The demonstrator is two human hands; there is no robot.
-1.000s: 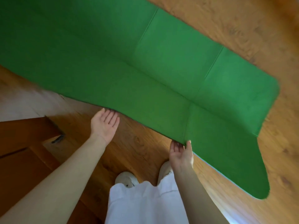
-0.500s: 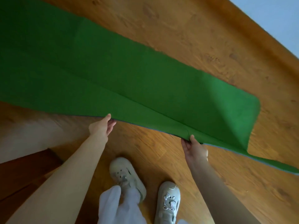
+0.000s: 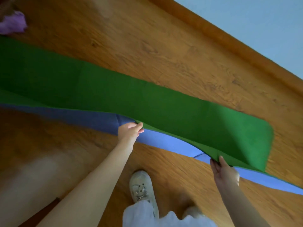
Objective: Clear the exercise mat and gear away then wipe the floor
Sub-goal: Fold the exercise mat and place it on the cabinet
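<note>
A long green exercise mat (image 3: 164, 108) with a blue underside stretches across the wooden floor (image 3: 164, 46) from the left edge to the right. Its near long edge is raised off the floor, so the blue underside shows below the green. My left hand (image 3: 129, 131) grips that raised edge near the middle, fingers curled over it. My right hand (image 3: 224, 171) holds the same edge farther right, thumb on the green top and fingers under the mat. The mat's far right corner folds down toward the floor.
A purple cloth (image 3: 13, 23) lies on the floor at the top left. A pale blue wall (image 3: 254, 22) with a wooden skirting runs along the top right. My white shoes (image 3: 142, 187) and white trousers stand just behind the mat. Dark wood furniture shows at the bottom left.
Both hands have lifted the mat's near edge higher and away from me, exposing its blue underside. The view has tilted up, bringing the wall and purple cloth into sight.
</note>
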